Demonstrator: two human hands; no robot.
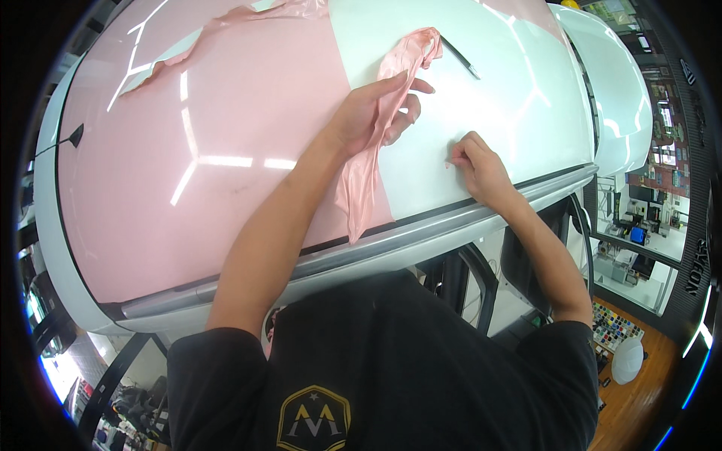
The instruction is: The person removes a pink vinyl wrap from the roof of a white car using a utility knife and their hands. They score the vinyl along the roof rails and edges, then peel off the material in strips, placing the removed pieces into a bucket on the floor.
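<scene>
A long crumpled strip of pink vinyl film [361, 184] hangs across my left hand [376, 113], running between the thumb and the curled fingers. Its upper end bunches up beyond the fingertips, and its lower end trails down to the roof's near edge. My right hand [481, 169] is closed in a pinch low over the white part of the car roof [481, 113]. A tiny pink scrap of film shows at its fingertips. A slim dark cutter-like tool [460, 58] lies on the white surface, just beyond the strip's bunched end.
Pink film [248, 128] covers the left part of the roof, with a torn, peeled edge [180, 56] at the far left. A black antenna [77, 135] stands there. A grey roof rail [398, 237] runs along the near side. An open car door [481, 286] is below it.
</scene>
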